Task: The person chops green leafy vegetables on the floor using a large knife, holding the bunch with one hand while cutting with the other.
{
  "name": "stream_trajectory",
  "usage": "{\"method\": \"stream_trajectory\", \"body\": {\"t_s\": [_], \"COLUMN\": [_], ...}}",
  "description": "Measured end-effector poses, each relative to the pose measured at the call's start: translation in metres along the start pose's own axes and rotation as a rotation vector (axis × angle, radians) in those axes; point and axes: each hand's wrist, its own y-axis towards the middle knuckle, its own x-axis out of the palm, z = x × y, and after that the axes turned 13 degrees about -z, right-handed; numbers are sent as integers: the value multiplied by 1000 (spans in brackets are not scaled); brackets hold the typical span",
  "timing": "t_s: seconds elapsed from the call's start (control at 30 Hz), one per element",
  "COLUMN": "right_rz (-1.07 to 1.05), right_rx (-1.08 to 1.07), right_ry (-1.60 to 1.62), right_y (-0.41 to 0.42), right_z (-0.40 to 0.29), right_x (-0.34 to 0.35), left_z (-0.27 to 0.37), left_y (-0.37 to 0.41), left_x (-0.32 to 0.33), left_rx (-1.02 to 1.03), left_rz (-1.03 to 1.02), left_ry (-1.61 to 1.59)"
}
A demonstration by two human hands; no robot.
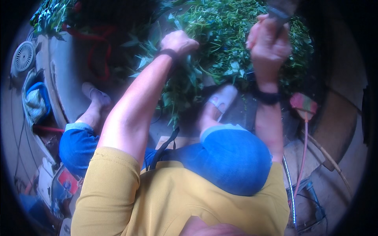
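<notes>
Before me lies a large heap of chopped green leaves and stems [227,38]. My left hand [178,42] is closed on a bunch of leafy green stems [177,91], whose leaves spread on both sides of it and hang down below the wrist. My right hand [268,44] is raised over the heap's right side, its fingers wrapped round the handle of a wide-bladed knife [282,10]. The blade is blurred and partly cut off by the top of the view. Both wrists bear dark bands.
More uncut leafy stems [51,17] lie at the upper left, near a red strap [107,56]. A round white vented lid [24,56] and a blue basin [38,98] stand at the left. A fly swatter [304,106] and a wooden stick [327,159] are at the right.
</notes>
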Motion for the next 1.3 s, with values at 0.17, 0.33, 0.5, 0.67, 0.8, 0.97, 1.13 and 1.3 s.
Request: {"method": "stream_trajectory", "body": {"t_s": [0.17, 0.33, 0.5, 0.67, 0.8, 0.97, 1.13, 1.3], "right_rz": [-508, -481, -309, -195, -336, -311, -445, -483], "right_rx": [473, 492, 369, 361, 466, -88, 82, 236], "right_ry": [-459, -415, -267, -700, -906, -806, -535, -574], "right_y": [-79, -42, -37, -45, -62, -73, -79, -74], "right_z": [96, 82, 63, 64, 95, 81, 110, 113], "right_x": [62, 18, -31, -70, -72, -28, 39, 41], "left_z": [3, 0, -3, -32, -51, -66, -65, -67], "left_y": [-1, -1, -2, 24, 28, 30, 22, 19], "left_x": [9, 6, -3, 2, 6, 11, 10, 6], "left_rx": [0, -9, 52, 166, 224, 300, 273, 271], "left_rz": [89, 56, -12, -67, -128, -153, -166, -171], "left_ry": [65, 43, 28, -68, -181, -291, -322, -341]}}
